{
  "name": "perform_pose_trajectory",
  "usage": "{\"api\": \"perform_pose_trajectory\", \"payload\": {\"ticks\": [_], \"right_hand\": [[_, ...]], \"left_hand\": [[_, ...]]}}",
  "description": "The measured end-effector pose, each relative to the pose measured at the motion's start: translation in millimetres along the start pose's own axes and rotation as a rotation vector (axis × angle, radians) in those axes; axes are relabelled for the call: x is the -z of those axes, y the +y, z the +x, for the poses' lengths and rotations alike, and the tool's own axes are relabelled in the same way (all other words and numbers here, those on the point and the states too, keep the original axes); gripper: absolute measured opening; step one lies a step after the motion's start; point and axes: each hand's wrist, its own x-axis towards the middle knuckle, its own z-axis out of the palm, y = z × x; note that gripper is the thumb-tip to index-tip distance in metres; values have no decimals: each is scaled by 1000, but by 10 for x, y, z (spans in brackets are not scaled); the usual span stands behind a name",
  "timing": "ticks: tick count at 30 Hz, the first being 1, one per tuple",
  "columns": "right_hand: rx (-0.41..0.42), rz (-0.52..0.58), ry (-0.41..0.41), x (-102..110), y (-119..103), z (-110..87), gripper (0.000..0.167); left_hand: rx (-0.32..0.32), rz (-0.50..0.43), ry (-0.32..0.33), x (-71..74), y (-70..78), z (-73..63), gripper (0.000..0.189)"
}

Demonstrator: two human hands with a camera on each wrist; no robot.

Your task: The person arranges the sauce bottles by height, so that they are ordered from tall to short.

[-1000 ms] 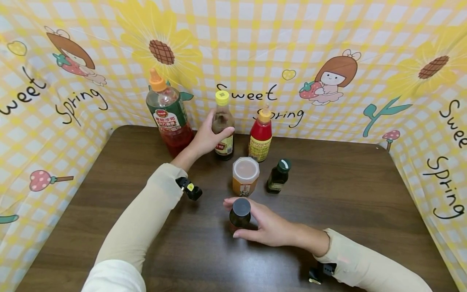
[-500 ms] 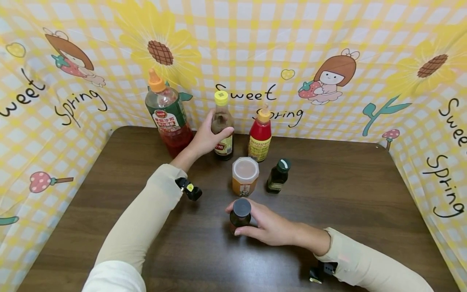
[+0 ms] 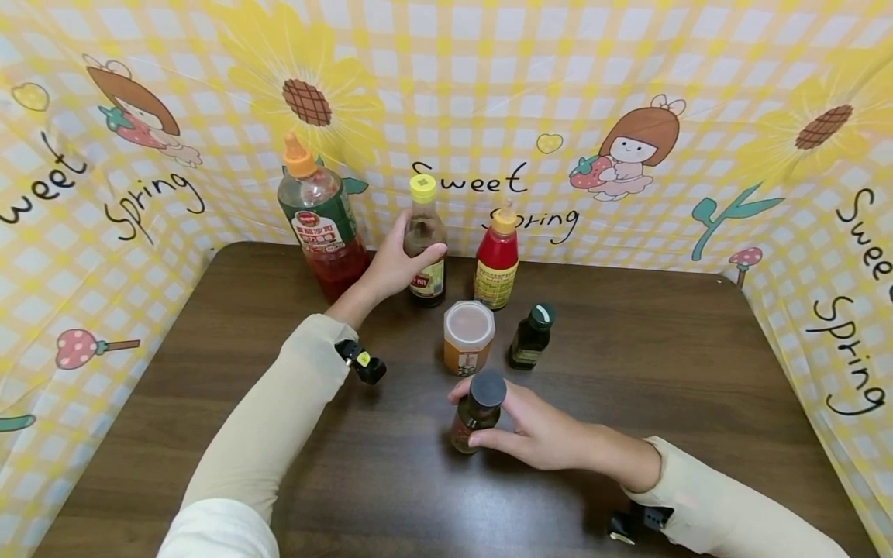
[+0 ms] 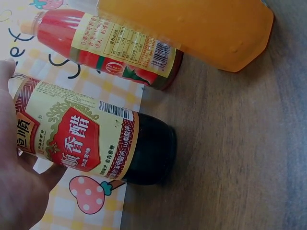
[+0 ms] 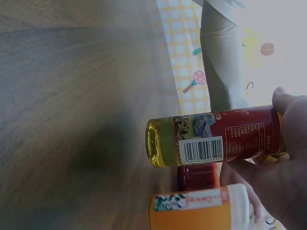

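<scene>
My left hand [image 3: 399, 262] grips a vinegar bottle [image 3: 427, 288] with a yellow cap, which stands upright at the back of the table. In the left wrist view its cream and red label shows beside the thumb. My right hand [image 3: 540, 428] holds a small oil bottle [image 3: 477, 418] with a dark cap, thumb on one side and fingers on the other. The right wrist view shows this bottle's red label, barcode and yellow oil, its base held just off the table. An orange octagonal tub [image 3: 466, 359] with a pale lid stands just behind the right hand.
A large ketchup bottle [image 3: 323, 225] with an orange nozzle stands left of the vinegar. A red squeeze bottle [image 3: 498, 252] stands at the back, right of it. A small dark green-capped bottle [image 3: 530, 339] stands right of the tub. A checked cloth [image 3: 446, 93] walls the table [image 3: 656, 349].
My right hand has closed in on the oil bottle, lifted it and shifted it a little to the right, with a slight tilt. The left hand keeps its grip on the vinegar bottle.
</scene>
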Motion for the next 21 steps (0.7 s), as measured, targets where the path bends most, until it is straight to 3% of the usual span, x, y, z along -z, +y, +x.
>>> {"api": "perform_pose_trajectory", "payload": {"ticks": [10, 21], "right_hand": [[-43, -20, 24, 264, -85, -197, 52], [-81, 7, 96, 522, -135, -402, 54]], "left_hand": [[32, 4, -7, 8, 9, -3, 79], [13, -4, -4, 4, 5, -8, 79]]}}
